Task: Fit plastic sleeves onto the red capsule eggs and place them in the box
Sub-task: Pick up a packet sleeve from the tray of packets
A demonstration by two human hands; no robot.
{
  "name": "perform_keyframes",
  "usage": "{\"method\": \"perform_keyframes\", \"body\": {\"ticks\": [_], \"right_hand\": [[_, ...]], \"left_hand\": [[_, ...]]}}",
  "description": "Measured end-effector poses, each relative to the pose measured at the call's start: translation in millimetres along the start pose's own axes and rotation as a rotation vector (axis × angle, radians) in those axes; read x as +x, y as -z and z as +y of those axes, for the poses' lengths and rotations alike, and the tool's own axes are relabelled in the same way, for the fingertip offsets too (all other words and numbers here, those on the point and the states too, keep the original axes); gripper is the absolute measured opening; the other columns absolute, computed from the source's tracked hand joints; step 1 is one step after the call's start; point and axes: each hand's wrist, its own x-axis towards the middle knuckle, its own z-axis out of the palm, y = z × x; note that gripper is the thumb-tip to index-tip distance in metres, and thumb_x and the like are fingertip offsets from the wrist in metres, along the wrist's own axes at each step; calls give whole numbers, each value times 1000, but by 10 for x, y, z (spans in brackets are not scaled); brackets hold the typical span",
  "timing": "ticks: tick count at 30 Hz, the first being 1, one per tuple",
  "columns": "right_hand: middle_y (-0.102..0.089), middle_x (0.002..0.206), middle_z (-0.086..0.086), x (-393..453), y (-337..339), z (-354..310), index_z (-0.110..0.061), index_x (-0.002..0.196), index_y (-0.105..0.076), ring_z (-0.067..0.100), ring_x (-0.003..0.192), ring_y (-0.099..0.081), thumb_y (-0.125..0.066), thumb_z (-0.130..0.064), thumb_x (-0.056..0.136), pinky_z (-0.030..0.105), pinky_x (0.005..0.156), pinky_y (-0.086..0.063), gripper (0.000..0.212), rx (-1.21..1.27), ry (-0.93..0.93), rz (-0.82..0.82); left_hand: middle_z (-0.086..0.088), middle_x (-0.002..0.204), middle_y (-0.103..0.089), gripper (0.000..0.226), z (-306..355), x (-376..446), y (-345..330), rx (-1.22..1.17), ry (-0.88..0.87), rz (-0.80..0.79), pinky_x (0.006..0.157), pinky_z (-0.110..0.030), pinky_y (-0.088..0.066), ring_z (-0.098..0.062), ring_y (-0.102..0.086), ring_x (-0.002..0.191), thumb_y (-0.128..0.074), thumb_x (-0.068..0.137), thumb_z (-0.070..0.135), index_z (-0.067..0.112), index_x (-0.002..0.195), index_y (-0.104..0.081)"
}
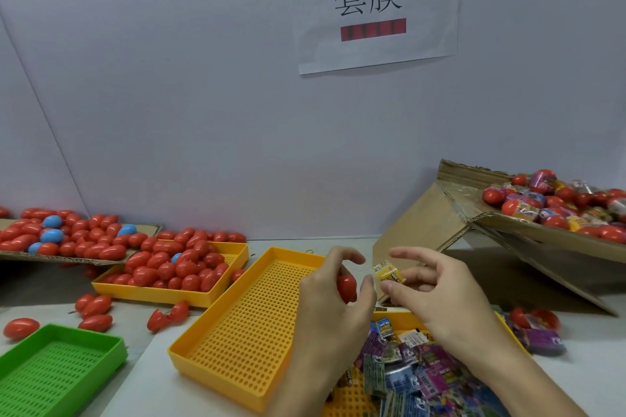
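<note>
A: Left hand: grip closed round one red egg, held above the near yellow tray. Right hand: grip pinching a yellow sleeve, just beside the egg, not yet on it.

B: Handling?

A: Egg likely light, hard, smooth, apt to slip; best held at the blunt end, tip left free. Sleeve thin, soft, easily crushed; best pinched at the rim.

B: Hard to make out?

A: Sleeve mouth, open or flat: cannot tell. Print blurred. Sleeve pile part-hidden by wrists. Box of finished eggs cut off at right.
</note>
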Motion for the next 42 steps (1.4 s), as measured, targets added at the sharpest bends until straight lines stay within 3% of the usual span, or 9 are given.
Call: {"method": "perform_keyframes", "body": {"ticks": [4,7,19,30,34,38,40,42], "right_hand": [[-76,81,-9,-13,-16,-25,-36,121,-56,5,77,-72,-80,-19,81,17,72,-55,50,-80,75,-43],[-76,81,-5,-16,-17,-30,-36,126,-55,7,80,-72,-80,-13,80,12,72,-53,57,-72,96,-89],[-76,78,-3,22,20,12,-37,118,-58,8,74,-72,-81,-18,79,16,69,-53,49,-83,123,-58],[-72,78,-2,20,37,40,-36,103,-70,12,77,-70,-76,-20,84,27,74,-59,25,-112,168,-100],[-72,79,0,23,31,62,-28,91,-74,13,77,-69,-74,-27,86,35,77,-59,5,-123,175,-150],[-70,79,11,22,42,56,-25,83,-76,29,83,-67,-60,-52,85,50,83,-54,32,-109,193,-197],[-71,80,9,33,36,69,-25,82,-77,27,84,-66,-54,-52,89,46,81,-54,37,-113,200,-189],[-70,79,0,65,45,101,-24,78,-78,18,79,-66,-58,-40,93,35,74,-53,29,-112,197,-132]], "left_hand": [[0,74,-64,4,16,13,-2,-42,89,-21,60,-27,-49,-15,-59,66,-73,87,35,34,85,-69],[9,74,-71,11,4,33,17,-144,177,-90,68,-19,-52,-6,-66,75,-73,88,26,29,77,-76],[14,74,-72,19,-8,46,9,-183,240,16,68,-13,-50,-3,-66,78,-76,83,29,35,65,-74],[13,74,-71,15,-15,49,6,-179,245,34,68,-15,-51,-3,-65,77,-73,87,27,31,72,-75],[11,74,-71,13,-12,48,4,-175,242,39,68,-16,-51,-4,-65,76,-73,86,28,27,75,-77],[11,75,-72,11,-12,53,13,-170,213,9,68,-16,-52,-5,-66,77,-73,87,28,26,76,-76],[11,76,-72,11,-8,45,14,-154,194,-45,70,-18,-53,-5,-66,78,-72,88,29,26,77,-76],[11,75,-71,11,-5,34,1,-137,181,-94,71,-19,-53,-5,-65,77,-72,88,29,24,79,-77]]}}
